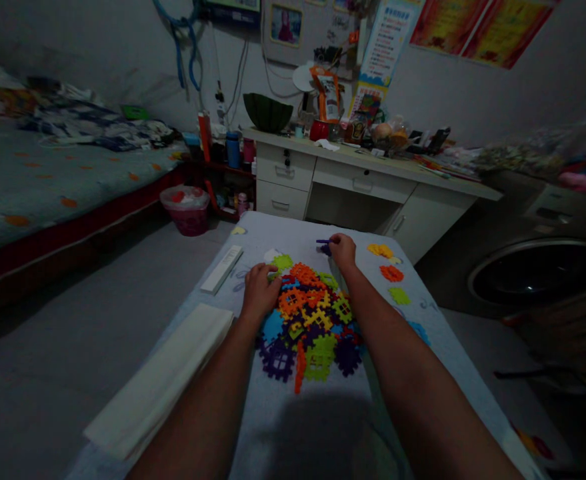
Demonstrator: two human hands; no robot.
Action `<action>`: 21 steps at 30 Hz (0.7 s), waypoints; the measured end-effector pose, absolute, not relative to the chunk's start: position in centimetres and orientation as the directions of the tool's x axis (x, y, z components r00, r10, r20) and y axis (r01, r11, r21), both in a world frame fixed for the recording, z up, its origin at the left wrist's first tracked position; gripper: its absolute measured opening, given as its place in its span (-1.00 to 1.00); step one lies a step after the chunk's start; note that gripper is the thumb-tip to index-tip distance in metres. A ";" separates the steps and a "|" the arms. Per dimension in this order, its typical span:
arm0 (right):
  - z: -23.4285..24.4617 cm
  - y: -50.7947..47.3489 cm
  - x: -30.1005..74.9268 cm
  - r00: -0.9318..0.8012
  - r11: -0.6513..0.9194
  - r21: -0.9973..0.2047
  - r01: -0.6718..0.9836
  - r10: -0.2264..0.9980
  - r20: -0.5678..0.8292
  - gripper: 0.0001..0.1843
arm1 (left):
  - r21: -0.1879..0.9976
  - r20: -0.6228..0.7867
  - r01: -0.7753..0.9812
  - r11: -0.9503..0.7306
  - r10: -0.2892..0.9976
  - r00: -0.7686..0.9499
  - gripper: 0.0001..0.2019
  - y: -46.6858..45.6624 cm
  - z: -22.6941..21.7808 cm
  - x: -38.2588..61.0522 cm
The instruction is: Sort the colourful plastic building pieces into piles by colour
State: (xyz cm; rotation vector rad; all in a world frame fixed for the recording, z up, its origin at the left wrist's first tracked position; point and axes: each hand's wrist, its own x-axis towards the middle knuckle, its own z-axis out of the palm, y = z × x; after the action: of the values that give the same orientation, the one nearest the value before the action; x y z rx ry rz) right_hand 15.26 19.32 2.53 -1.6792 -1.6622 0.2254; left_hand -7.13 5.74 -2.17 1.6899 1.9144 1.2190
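Note:
A heap of plastic interlocking building pieces (pixel 317 317) in purple, orange, green, yellow and blue lies in the middle of the cloth-covered table (pixel 317 417). My left hand (pixel 261 290) rests at the heap's left edge, fingers loosely bent and apart beside a light green piece (pixel 283 262). Beyond the heap, my right hand (pixel 343 251) pinches a purple interlocking piece (pixel 324 242) just over the tabletop. Another dark purple shape shows right under it, partly hidden by the fingers. Along the table's right side sit sorted pieces: yellow (pixel 381 251), orange (pixel 391 273), green (pixel 399 295) and blue (pixel 419 331), the last partly behind my right forearm.
On the table's left side lie a narrow white box (pixel 221 269) and a folded pale cloth (pixel 163 380). A white desk (pixel 285 177) with clutter stands behind. A bed (pixel 67 180) and a pink bin (pixel 187 212) are left; a washing machine (pixel 533 240) is right.

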 end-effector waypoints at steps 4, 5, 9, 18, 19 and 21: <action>2.6 19.0 14.9 0.031 0.151 -0.486 0.861 0.937 0.347 -0.71 | 0.757 0.287 0.652 -0.054 0.923 -0.256 -0.74 5.7 -2.1 -7.2; 2.5 18.8 14.9 0.008 0.156 -0.463 0.872 0.943 0.333 -0.70 | 0.757 0.286 0.652 -0.053 0.923 -0.257 -0.74 5.7 -2.1 -7.2; 2.1 18.1 15.0 -0.038 0.169 -0.399 0.901 0.948 0.315 -0.70 | 0.754 0.288 0.655 -0.050 0.921 -0.261 -0.74 5.7 -2.1 -7.1; 4.0 17.1 10.1 -0.298 0.338 -0.282 0.898 0.938 0.175 -0.69 | 0.787 0.292 0.614 -0.057 0.912 -0.289 -0.66 5.7 -1.8 -7.1; 4.0 17.1 9.1 -0.357 0.376 -0.281 0.883 0.927 0.118 -0.69 | 0.792 0.288 0.608 -0.054 0.911 -0.296 -0.66 5.6 -1.8 -7.2; 3.9 16.9 7.4 -0.439 0.429 -0.263 0.864 0.898 0.020 -0.66 | 0.799 0.284 0.599 -0.049 0.909 -0.305 -0.66 5.6 -1.7 -7.2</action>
State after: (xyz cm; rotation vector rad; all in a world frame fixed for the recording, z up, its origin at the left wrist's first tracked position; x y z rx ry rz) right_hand 7.35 16.86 3.92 -1.5676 -2.5192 0.3214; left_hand -7.18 5.62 -1.66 1.6020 1.8980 1.2895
